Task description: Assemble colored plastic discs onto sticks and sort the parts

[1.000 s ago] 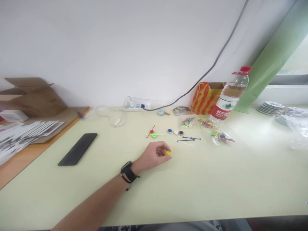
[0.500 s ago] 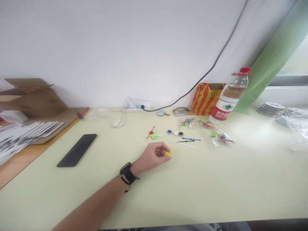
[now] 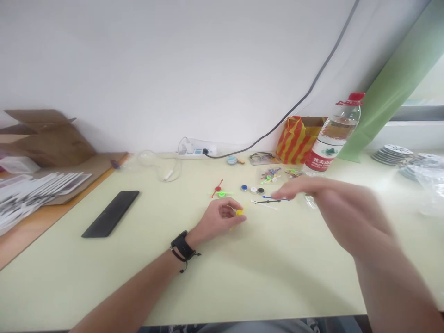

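My left hand (image 3: 219, 219) rests on the pale green table (image 3: 243, 273), fingers pinched on a small yellow plastic piece (image 3: 239, 212). A black watch is on that wrist. My right hand (image 3: 322, 196) reaches in from the right, blurred by motion, fingers stretched toward the blue stick (image 3: 275, 198) and black stick (image 3: 267, 201). Beyond the left hand lie a red stick piece (image 3: 218, 188), a green piece (image 3: 222, 194) and three small round caps (image 3: 252, 189).
A black phone (image 3: 111, 213) lies to the left. Clear bags of coloured sticks (image 3: 270, 175), a water bottle (image 3: 333, 138), a striped bag (image 3: 294, 141), a power strip (image 3: 197, 151) and cable line the back. Papers (image 3: 31, 196) and cardboard (image 3: 45, 138) sit at left, discs (image 3: 393, 155) at far right.
My right hand has come into view from the right and reached over the stick bags. The left hand with the yellow piece shifted slightly away from me.
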Demonstrator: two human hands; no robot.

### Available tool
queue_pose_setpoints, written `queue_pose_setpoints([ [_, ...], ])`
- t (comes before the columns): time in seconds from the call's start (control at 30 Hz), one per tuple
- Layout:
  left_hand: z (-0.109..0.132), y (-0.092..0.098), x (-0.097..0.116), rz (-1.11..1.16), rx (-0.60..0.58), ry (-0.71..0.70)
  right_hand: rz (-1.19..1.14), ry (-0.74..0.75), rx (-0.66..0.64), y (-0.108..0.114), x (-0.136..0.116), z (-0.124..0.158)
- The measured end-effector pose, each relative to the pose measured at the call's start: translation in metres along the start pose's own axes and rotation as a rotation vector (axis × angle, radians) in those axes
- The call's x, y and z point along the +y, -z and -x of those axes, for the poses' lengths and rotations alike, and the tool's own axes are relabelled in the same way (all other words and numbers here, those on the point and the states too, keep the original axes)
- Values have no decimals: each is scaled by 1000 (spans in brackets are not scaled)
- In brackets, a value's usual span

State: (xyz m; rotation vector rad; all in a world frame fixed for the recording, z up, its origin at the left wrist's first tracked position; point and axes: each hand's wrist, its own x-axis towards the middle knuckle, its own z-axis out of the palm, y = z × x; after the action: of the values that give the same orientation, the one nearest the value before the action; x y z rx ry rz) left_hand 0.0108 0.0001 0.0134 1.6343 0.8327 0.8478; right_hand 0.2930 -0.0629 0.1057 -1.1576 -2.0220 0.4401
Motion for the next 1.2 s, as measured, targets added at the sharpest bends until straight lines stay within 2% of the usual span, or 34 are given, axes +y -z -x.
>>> queue_pose_setpoints([
  [0.07, -2, 1, 0, 55, 1, 1, 7, -27, -25, -13, 8, -10],
  [0.23, -4, 6, -4, 132, 14, -8, -24, -135, -265, -59, 49, -17],
  [0.33, -4, 7, -6, 138, 36, 20, 16, -134, -272, -73, 69, -11],
  [0.47, -4, 6, -7, 155, 55, 46, 121, -112, -185, -75, 81, -5],
  [0.63, -6, 5, -5, 188, 67, 69, 80, -42, 10, -83, 64, -3],
  [0.77, -5, 6, -2, 235, 44, 85, -27, -5, 7, -99, 39, 1],
  [0.87, -4, 7, -1, 252, 24, 81, -115, -45, 16, -107, 30, 3],
  [1.03, -5, 6, 0, 259, 46, 67, -362, -238, -199, -104, 33, 0],
  [1.2, -5, 6, -1, 264, 45, 57, -476, -230, -18, -100, 33, -4],
])
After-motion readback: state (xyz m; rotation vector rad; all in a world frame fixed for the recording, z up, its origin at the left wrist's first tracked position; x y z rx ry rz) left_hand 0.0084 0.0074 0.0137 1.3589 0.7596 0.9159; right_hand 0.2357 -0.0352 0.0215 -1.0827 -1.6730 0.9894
